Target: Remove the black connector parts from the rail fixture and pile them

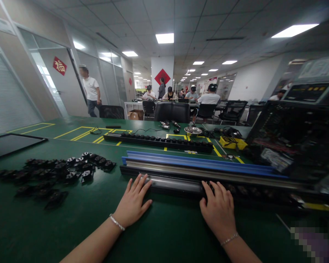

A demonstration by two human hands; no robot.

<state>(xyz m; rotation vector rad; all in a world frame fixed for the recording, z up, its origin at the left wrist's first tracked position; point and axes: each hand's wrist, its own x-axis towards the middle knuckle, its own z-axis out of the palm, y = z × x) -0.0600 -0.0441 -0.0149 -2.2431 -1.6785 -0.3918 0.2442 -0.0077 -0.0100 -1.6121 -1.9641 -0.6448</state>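
Observation:
In front of me on the green table lies a long black channel (175, 183) with a shiny inner face. My left hand (133, 204) rests at its left end, fingers spread and thumb apart. Farther right, my right hand (218, 206) lies over the channel beside a row of dark round parts (252, 190), its fingers slightly apart. Neither hand is wrapped round anything. Just behind the channel run a metal-lined rail (181, 170) and a blue strip (194, 160). Loose black square modules (57, 171) are scattered to the left of my left hand.
Another black rail (159, 141) filled with round parts lies farther back. Behind it are a metal bowl (193, 130), power tools (166, 125) and a yellow bin (233, 142) with cables. An open equipment case (287, 135) stands right; a black panel (13, 144) lies left. People are in the background.

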